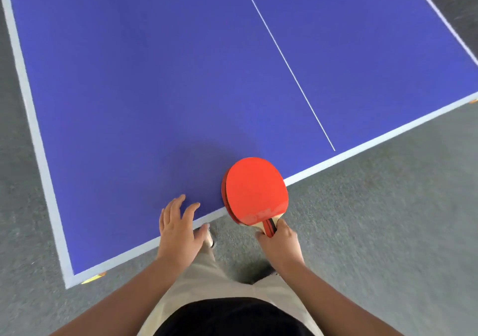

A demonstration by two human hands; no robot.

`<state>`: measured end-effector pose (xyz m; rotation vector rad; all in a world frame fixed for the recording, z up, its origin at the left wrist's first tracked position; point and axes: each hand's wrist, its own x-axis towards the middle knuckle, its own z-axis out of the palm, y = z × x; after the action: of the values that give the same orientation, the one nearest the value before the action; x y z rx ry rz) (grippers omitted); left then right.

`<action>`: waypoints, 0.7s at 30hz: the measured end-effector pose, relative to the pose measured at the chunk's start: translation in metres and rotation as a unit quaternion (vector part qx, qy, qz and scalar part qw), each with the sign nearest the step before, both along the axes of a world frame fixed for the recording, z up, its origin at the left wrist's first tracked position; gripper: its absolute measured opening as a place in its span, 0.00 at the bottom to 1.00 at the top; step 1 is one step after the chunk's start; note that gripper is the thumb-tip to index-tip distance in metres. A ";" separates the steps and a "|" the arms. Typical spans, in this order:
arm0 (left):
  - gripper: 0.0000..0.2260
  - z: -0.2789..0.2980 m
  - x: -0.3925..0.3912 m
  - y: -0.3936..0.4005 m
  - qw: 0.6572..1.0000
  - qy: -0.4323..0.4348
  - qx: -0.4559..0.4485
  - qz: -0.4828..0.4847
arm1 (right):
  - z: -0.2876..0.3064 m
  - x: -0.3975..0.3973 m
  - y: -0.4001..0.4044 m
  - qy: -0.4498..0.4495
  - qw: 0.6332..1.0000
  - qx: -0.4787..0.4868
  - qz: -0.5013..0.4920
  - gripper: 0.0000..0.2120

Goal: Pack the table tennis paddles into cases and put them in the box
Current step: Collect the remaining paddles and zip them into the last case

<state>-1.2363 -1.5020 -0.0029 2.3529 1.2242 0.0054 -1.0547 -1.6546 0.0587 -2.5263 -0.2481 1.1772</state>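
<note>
two stacked paddles [254,189] gathered at the desk [155,77] edge.
right hand [280,245] held both handles in a tight grip; left hand [178,228] hovered with fingers spread. best kept squarely aligned for casing.

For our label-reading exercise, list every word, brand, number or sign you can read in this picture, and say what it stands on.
No text can be read in this view.
Red paddle, held by the right hand: a faint darker mark low on the rubber near the handle, too blurred to read.
Blue table: only white lines, no words or numbers.
Left hand, clothing and floor: nothing written that shows.
</note>
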 end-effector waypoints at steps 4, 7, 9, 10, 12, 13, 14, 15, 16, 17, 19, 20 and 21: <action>0.23 0.008 0.040 -0.061 0.997 0.001 -0.009 -0.079 | -0.003 0.011 -0.091 0.003 0.998 0.008 -0.062 0.13; 0.25 0.007 0.070 -0.113 0.985 0.025 -0.006 -0.170 | -0.006 0.018 -0.159 0.015 0.994 0.012 -0.109 0.11; 0.27 0.005 0.091 -0.148 0.972 0.053 -0.013 -0.229 | -0.008 0.023 -0.204 0.018 0.990 0.013 -0.136 0.11; 0.27 0.006 0.102 -0.165 0.965 0.065 -0.018 -0.254 | -0.009 0.026 -0.225 0.020 0.988 0.011 -0.151 0.10; 0.28 0.010 0.126 -0.195 0.950 0.086 -0.024 -0.300 | -0.010 0.032 -0.264 0.023 0.984 0.004 -0.177 0.08; 0.28 0.012 0.138 -0.209 0.943 0.090 -0.024 -0.321 | -0.010 0.035 -0.281 0.023 0.982 0.001 -0.190 0.08; 0.28 0.014 0.151 -0.221 0.936 0.089 -0.023 -0.341 | -0.011 0.038 -0.296 0.024 0.979 -0.001 -0.204 0.08; 0.29 0.016 0.163 -0.233 0.929 0.091 -0.022 -0.359 | -0.012 0.041 -0.310 0.023 0.976 -0.003 -0.216 0.09; 0.29 0.017 0.176 -0.244 0.922 0.099 -0.024 -0.375 | -0.013 0.044 -0.323 0.022 0.973 -0.007 -0.228 0.09; 0.29 0.019 0.188 -0.254 0.913 0.111 -0.027 -0.391 | -0.015 0.047 -0.334 0.022 0.970 -0.012 -0.242 0.09; 0.29 0.020 0.214 -0.271 0.895 0.137 -0.025 -0.424 | -0.018 0.054 -0.354 0.026 0.961 -0.015 -0.274 0.07; 0.29 0.021 0.227 -0.278 0.885 0.150 -0.025 -0.439 | -0.020 0.058 -0.362 0.028 0.957 -0.018 -0.287 0.07; 0.29 0.021 0.241 -0.285 0.876 0.162 -0.029 -0.454 | -0.021 0.064 -0.369 0.031 0.952 -0.022 -0.303 0.07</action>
<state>-0.9958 -1.7869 0.0181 2.7067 0.1164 -0.7430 -0.9906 -2.0238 0.0376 -2.3294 0.5399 1.0026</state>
